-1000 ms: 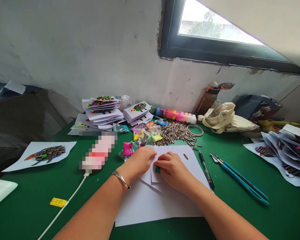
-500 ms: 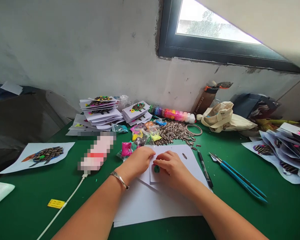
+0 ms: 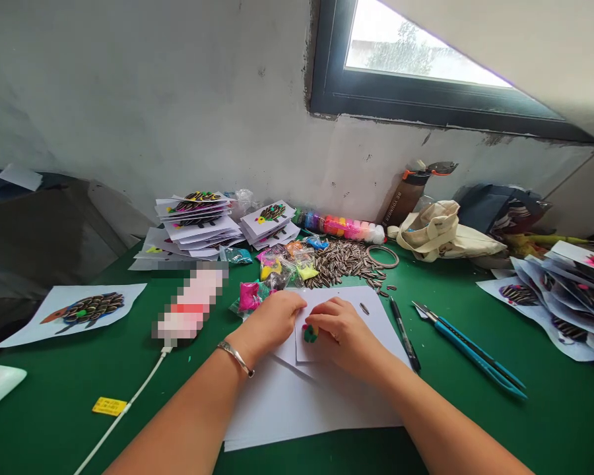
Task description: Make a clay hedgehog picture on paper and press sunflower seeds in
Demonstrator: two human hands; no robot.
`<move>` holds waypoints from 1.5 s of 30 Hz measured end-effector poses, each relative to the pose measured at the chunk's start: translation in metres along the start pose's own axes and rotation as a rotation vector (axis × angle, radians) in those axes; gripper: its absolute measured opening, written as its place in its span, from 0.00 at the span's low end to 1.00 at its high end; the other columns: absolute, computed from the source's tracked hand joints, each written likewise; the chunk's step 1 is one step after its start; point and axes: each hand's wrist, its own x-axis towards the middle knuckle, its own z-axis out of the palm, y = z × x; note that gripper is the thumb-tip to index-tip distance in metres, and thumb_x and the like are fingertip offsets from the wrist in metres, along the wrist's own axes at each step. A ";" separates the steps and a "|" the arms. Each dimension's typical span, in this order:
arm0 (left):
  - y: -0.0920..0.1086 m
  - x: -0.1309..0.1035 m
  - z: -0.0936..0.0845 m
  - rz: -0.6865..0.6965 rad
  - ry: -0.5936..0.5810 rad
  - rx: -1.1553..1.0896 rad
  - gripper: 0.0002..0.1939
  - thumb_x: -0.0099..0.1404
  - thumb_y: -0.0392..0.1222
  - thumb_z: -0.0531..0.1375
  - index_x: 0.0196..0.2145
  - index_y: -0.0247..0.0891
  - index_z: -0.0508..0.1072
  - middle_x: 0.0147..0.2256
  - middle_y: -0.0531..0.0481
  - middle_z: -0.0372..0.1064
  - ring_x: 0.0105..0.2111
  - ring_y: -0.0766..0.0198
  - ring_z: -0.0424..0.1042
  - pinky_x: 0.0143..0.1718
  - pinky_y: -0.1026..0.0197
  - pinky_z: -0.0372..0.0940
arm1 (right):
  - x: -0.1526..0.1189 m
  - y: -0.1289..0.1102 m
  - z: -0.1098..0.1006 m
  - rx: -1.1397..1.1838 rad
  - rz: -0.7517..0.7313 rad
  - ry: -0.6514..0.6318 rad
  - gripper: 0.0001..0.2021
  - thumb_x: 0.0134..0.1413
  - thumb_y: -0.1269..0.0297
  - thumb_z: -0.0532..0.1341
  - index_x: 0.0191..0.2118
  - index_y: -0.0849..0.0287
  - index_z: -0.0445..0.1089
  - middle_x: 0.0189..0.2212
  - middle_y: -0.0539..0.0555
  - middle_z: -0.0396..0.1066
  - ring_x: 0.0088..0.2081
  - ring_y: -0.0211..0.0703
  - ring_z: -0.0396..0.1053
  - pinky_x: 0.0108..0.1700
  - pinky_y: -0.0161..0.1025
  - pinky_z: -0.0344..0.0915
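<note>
A small white card lies on larger white sheets in front of me. On the card sits a small green clay piece with bits of yellow and pink at its top. My left hand rests at the card's left upper edge, fingers curled together; what they hold, if anything, is hidden. Bent over the clay piece from the right is my right hand, its fingertips close together at the piece's right side; anything between them is too small to tell. A single seed lies on the paper.
Behind the paper are a seed pile, clay bags and a metal ring. A pen and blue tweezers lie right. Stacked cards stand back left; a cable runs front left.
My right fingers have shifted slightly, and more of the green clay piece with its yellow and pink bits now shows. My left hand stays in place.
</note>
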 end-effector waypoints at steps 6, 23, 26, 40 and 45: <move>-0.003 0.001 0.003 0.015 0.003 0.009 0.13 0.64 0.29 0.50 0.29 0.36 0.73 0.31 0.49 0.72 0.32 0.63 0.67 0.35 0.64 0.59 | -0.001 -0.001 0.000 -0.036 -0.024 -0.043 0.18 0.46 0.83 0.55 0.36 0.56 0.76 0.35 0.53 0.74 0.39 0.45 0.62 0.44 0.43 0.57; -0.003 0.000 0.003 0.024 -0.002 -0.004 0.14 0.65 0.30 0.50 0.28 0.37 0.72 0.30 0.50 0.71 0.31 0.64 0.67 0.34 0.64 0.58 | -0.001 0.003 0.005 -0.084 -0.037 -0.099 0.19 0.46 0.84 0.56 0.38 0.54 0.75 0.40 0.53 0.72 0.43 0.46 0.60 0.46 0.44 0.56; -0.001 0.000 0.001 0.020 -0.008 0.007 0.14 0.65 0.30 0.50 0.28 0.36 0.72 0.30 0.50 0.71 0.31 0.64 0.66 0.34 0.64 0.59 | -0.001 0.003 0.005 -0.045 -0.028 -0.087 0.20 0.45 0.84 0.56 0.38 0.54 0.76 0.39 0.53 0.73 0.42 0.45 0.60 0.45 0.43 0.56; 0.002 -0.001 0.001 0.090 -0.078 0.100 0.12 0.66 0.33 0.51 0.28 0.36 0.72 0.35 0.47 0.69 0.37 0.62 0.68 0.41 0.62 0.62 | -0.002 0.009 0.002 -0.053 -0.017 -0.029 0.19 0.46 0.84 0.55 0.36 0.56 0.76 0.36 0.52 0.75 0.40 0.45 0.62 0.45 0.43 0.57; 0.001 -0.001 0.002 0.078 -0.073 0.094 0.11 0.66 0.34 0.52 0.28 0.36 0.72 0.35 0.47 0.69 0.38 0.62 0.68 0.42 0.62 0.62 | 0.000 0.006 0.001 -0.046 -0.011 -0.032 0.18 0.46 0.85 0.55 0.34 0.56 0.76 0.34 0.52 0.75 0.39 0.44 0.62 0.44 0.42 0.57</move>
